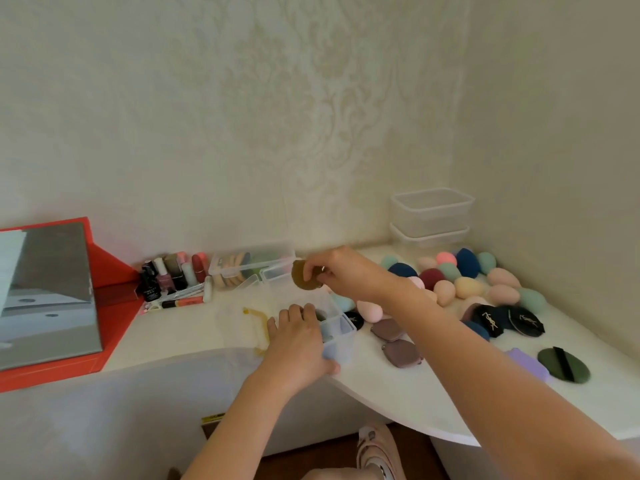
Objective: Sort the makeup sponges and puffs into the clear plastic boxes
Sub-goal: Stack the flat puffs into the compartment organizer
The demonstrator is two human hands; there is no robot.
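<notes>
Two bare hands are seen working apart over a white curved table (180, 334). An olive-brown round puff (304, 276) is pinched between the thumb and fingertips of the right hand (341, 271) and is held in the air, clear of the table. A near divided clear plastic box (341, 336) is gripped by the left hand (298, 336), whose fingers are curled over its top while the thumb is pressed against its near wall; dark pieces can be made out inside, but what they are cannot be told. Behind the held puff, a far clear plastic box (273, 258) is set close to the wall, and beige round puffs (231, 263) are stacked on edge in it. A stack of two clear plastic tubs (431, 216) is placed in the corner. A heap of egg-shaped sponges (464, 285) in pink, peach, mint, navy and maroon is spread to the right of the hands, and black round puffs with gold lettering (509, 320) are laid just in front of it. A dark green oval puff with a black strap (562, 367) is laid near the table's front edge. Nail polish bottles (169, 275) are grouped at the left beside a red box (114, 271).
</notes>
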